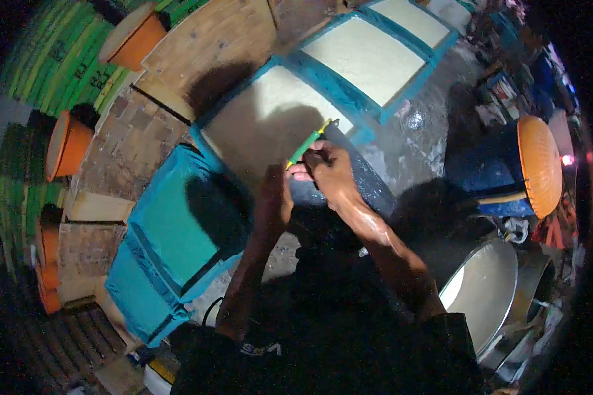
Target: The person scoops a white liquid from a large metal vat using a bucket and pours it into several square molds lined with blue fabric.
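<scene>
A slim green stick-like tool with yellow ends (pixel 306 146) is held up in front of me; its exact kind is hard to make out. My right hand (pixel 333 171) is closed around it, fingers curled. Close against its lower end is my left hand (pixel 282 197), mostly in shadow, with pink fingertips showing below the right hand; they appear to pinch the tool. Behind the hands lies a wet dark grey surface (pixel 359 164). Just beyond is a tray of smooth white material (pixel 296 89), edged with teal cloth (pixel 211 118) and partly under my shadow.
More cloth-lined white trays (pixel 366 56) run toward the back. Teal cloth covers frames (pixel 171 217) at left, beside wooden boards (pixel 128 131) and orange tubs (pixel 72 145). Rightward stand a blue barrel (pixel 487 174) with an orange basket (pixel 540 168) and a large metal pot (pixel 484 289).
</scene>
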A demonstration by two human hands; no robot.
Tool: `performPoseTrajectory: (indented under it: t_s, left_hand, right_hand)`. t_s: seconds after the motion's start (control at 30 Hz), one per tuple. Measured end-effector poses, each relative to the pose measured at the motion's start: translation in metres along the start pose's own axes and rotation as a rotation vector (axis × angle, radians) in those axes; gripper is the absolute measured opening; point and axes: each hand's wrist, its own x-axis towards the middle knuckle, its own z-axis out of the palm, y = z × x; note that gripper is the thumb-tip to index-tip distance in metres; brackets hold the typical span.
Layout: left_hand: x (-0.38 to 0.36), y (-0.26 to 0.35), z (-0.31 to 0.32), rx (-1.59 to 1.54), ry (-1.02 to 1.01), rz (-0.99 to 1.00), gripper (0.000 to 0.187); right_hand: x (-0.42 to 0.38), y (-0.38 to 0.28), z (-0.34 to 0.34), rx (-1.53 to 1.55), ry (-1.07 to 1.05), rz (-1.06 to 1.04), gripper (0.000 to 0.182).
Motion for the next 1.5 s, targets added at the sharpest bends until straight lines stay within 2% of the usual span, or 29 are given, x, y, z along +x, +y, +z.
performPoseTrajectory:
  t_s: [0.03,0.17,0.2,0.23,0.27,0.3,0.33,0.37,0.43,0.47,0.5,0.53,0.63,0.73,0.8,0.87,0.93,0.97,1.0,1.07,1.1,1.17,1.2,1.23,1.27,1.37,1.43,1.47,1.5]
  left_hand:
    - [0.001,-0.012,0.002,0.146,-0.016,0.069,0.042]
    - [0.011,-0.010,-0.019,0.118,0.029,0.214,0.035]
    - [0.011,-0.034,-0.004,0.102,0.005,0.147,0.031]
    - [0.012,-0.048,0.004,0.086,-0.019,0.080,0.027]
    - [0.014,-0.050,0.004,0.084,-0.028,0.094,0.027]
    - [0.016,-0.050,0.003,0.214,-0.040,0.082,0.020]
    - [0.019,-0.051,0.002,0.344,-0.050,0.071,0.015]
    - [0.021,-0.046,-0.003,0.341,-0.054,0.083,0.015]
    - [0.025,-0.035,-0.018,0.053,0.062,-0.356,0.017]
    - [0.021,-0.051,-0.012,0.051,0.056,-0.345,0.017]
    - [0.016,-0.079,0.001,0.064,0.200,-0.284,0.022]
    - [0.014,-0.097,0.007,0.074,0.344,-0.223,0.028]
    - [0.026,-0.090,-0.018,0.000,0.352,-0.321,0.033]
    - [0.031,-0.107,-0.026,-0.015,0.373,-0.297,0.034]
    - [0.032,-0.121,-0.033,-0.072,0.415,-0.256,0.035]
    - [0.032,-0.136,-0.040,-0.153,0.476,-0.167,0.037]
    - [0.040,-0.154,-0.048,-0.241,0.556,-0.056,0.038]
    - [0.046,-0.128,-0.052,-0.437,0.583,-0.167,0.040]
    - [0.050,-0.136,-0.057,-0.432,0.575,-0.165,0.040]
    - [0.065,-0.156,-0.075,-0.067,0.627,-0.426,0.042]
    - [0.074,-0.147,-0.077,-0.062,0.622,-0.420,0.042]
    - [0.098,-0.122,-0.086,-0.074,0.807,-0.282,0.044]
    - [0.108,-0.105,-0.089,-0.070,0.802,-0.276,0.044]
    - [0.117,-0.088,-0.092,-0.057,0.831,-0.240,0.044]
    - [0.126,-0.067,-0.096,-0.044,0.859,-0.203,0.044]
    - [0.149,0.028,-0.083,-0.076,0.838,-0.111,0.043]
    - [0.156,0.093,-0.063,-0.076,0.778,0.057,0.040]
    - [0.157,0.131,-0.045,-0.221,0.789,0.197,0.033]
    - [0.154,0.165,-0.029,-0.381,0.724,0.233,0.027]
  right_hand:
    - [0.002,0.004,0.004,-0.015,0.035,-0.014,0.016]
    - [0.009,0.008,0.014,-0.033,0.032,-0.019,0.020]
    - [0.012,0.010,0.014,-0.024,0.044,-0.027,0.020]
    - [0.017,0.013,0.012,-0.161,-0.019,-0.039,0.021]
    - [0.021,0.019,0.011,-0.298,-0.082,-0.051,0.022]
    - [0.024,0.032,0.011,-0.486,-0.017,-0.227,0.026]
    - [0.023,0.044,0.005,-0.478,-0.004,-0.233,0.026]
    - [0.012,0.040,0.004,-0.533,0.010,-0.313,0.028]
    - [-0.018,0.019,0.002,-0.629,0.029,-0.400,0.029]
    - [-0.032,0.012,-0.005,-0.627,0.041,-0.405,0.029]
    - [-0.045,0.007,-0.014,-0.529,0.039,-0.393,0.029]
    - [-0.057,0.003,-0.025,-0.431,0.036,-0.382,0.030]
    - [-0.092,-0.005,-0.068,-0.486,0.111,-0.415,0.031]
    - [-0.121,-0.005,-0.128,-0.666,0.272,-0.464,0.031]
    - [-0.138,0.004,-0.167,-0.501,0.394,-0.257,0.030]
    - [-0.153,0.012,-0.205,-0.548,0.510,-0.163,0.029]
    - [-0.169,0.034,-0.246,-0.620,0.587,-0.155,0.030]
    - [-0.178,0.041,-0.258,-0.468,0.603,-0.158,0.034]
    - [-0.186,0.047,-0.277,-0.700,0.586,-0.207,0.036]
    - [-0.202,0.059,-0.308,-0.718,0.615,-0.242,0.037]
    - [-0.206,0.057,-0.316,-0.699,0.620,-0.284,0.036]
    - [-0.218,0.045,-0.328,-0.742,0.676,-0.277,0.035]
    - [-0.224,0.035,-0.331,-0.827,0.687,-0.295,0.034]
    - [-0.228,0.025,-0.327,-0.712,0.689,-0.381,0.033]
    - [-0.232,0.012,-0.329,-0.815,0.698,-0.405,0.033]
    - [-0.250,-0.037,-0.301,-0.711,0.766,-0.398,0.033]
    - [-0.263,-0.077,-0.254,-0.495,0.817,-0.429,0.027]
    - [-0.269,-0.087,-0.237,-0.486,0.803,-0.521,0.028]
    - [-0.274,-0.087,-0.228,-0.462,0.802,-0.566,0.034]
